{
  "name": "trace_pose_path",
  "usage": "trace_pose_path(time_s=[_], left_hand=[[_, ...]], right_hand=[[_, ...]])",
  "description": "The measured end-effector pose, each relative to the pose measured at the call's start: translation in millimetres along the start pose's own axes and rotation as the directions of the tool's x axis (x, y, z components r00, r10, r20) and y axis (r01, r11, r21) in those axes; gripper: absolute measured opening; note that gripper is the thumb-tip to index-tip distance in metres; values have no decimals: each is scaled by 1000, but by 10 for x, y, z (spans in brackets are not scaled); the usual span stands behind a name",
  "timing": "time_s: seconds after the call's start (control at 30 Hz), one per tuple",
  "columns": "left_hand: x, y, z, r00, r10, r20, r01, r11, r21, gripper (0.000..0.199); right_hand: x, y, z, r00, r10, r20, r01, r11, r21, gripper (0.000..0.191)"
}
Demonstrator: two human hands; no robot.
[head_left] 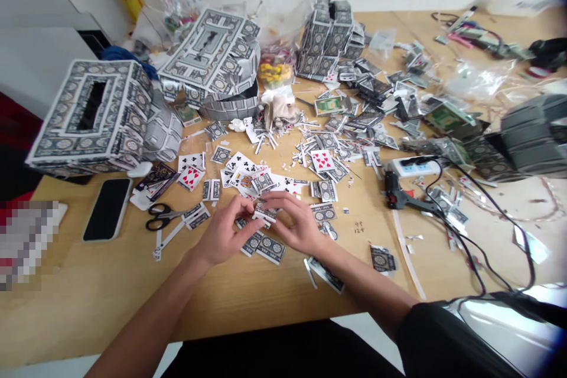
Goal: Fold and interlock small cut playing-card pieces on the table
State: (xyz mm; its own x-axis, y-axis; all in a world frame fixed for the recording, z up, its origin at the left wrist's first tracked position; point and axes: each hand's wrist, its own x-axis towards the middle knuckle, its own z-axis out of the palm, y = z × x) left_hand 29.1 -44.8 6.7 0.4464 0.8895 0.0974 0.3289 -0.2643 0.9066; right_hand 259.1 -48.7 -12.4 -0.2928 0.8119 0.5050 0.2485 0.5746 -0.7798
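Between my hands, low over the table, is a small folded playing card piece (264, 212) with a dark patterned back. My left hand (228, 230) pinches its left side. The fingers of my right hand (296, 221) curl round its right side. Below them lie cut card pieces (271, 249), back side up. Just beyond my hands is a loose pile of playing cards (241, 163), some face up. Black-handled scissors (160, 216) rest left of my left hand, their blades partly covered by card pieces.
A phone (107, 209) lies at left. Box-shaped card constructions (91, 118) stand behind it, with another tall one (325, 35) at the back. A glue gun (405, 198) sits beside a white power strip (414, 166), black cables trailing right. Card scraps (376, 88) cover the back.
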Motion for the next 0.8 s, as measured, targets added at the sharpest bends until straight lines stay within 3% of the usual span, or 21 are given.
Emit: trace_pose_path(time_s=[0.37, 0.57, 0.8], left_hand=[[58, -81, -10, 996, -76, -51, 68, 987, -144, 27], [55, -116, -17, 989, -147, -27, 133, 949, -285, 25], [61, -62, -54, 993, -116, -30, 107, 972, -210, 21]], right_hand=[[5, -10, -86, 981, 58, 183, -83, 988, 132, 37], [-7, 32, -33, 986, 76, 150, -97, 985, 143, 41], [7, 49, -34, 990, 49, 130, -59, 996, 71, 48]])
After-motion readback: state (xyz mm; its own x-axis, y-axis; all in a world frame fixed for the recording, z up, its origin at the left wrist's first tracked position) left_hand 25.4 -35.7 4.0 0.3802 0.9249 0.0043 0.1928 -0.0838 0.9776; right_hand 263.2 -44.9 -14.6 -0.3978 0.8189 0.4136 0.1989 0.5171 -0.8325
